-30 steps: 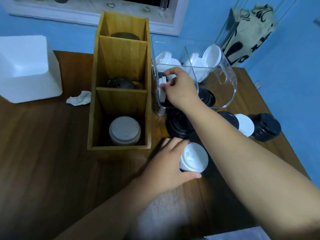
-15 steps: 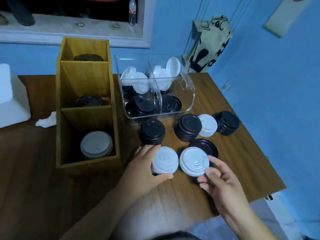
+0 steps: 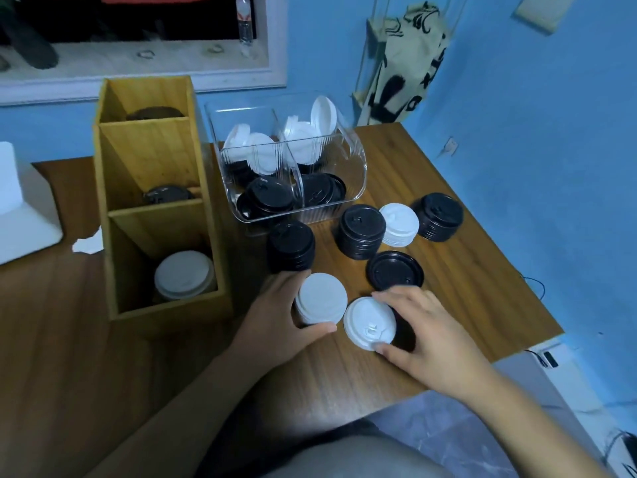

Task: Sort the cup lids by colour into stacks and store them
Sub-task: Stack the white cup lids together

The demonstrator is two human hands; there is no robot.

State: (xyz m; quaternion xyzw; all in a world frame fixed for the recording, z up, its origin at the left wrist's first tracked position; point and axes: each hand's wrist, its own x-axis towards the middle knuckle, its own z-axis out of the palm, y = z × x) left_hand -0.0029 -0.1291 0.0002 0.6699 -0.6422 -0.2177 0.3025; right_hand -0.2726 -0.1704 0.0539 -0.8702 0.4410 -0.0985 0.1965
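Stacking white lids appears to be the step in hand. Left hand [image 3: 275, 319]: fingers and thumb wrapped round a tall white stack [image 3: 322, 301] standing on the table [image 3: 465, 305], just in front of the near black stack [image 3: 291, 244]. Right hand [image 3: 431, 332]: thumb and fingertips pinching the rim of a single white lid [image 3: 370, 322], tilted and just beside the tall stack; a dark shape under the palm cannot be identified. Sorted on the table behind: a middle black stack [image 3: 360, 229] and a right black stack [image 3: 439, 215], with a short white stack [image 3: 400, 224] between them, and one flat black lid [image 3: 394, 270] lying alone. Unsorted: black and white lids mixed in both compartments of the clear bin [image 3: 355, 174]. Stored: white lids [image 3: 184, 274] in the nearest compartment of the wooden organiser [image 3: 165, 153]; dark lids [image 3: 167, 194] low in the compartments beyond. Progress, by judgement: about midway, since the bin holds plenty. The next move calls for lifting the single lid over the tall stack, levelling it and pressing until it nests, with the left hand steadying. The short white stack would want merging afterwards.
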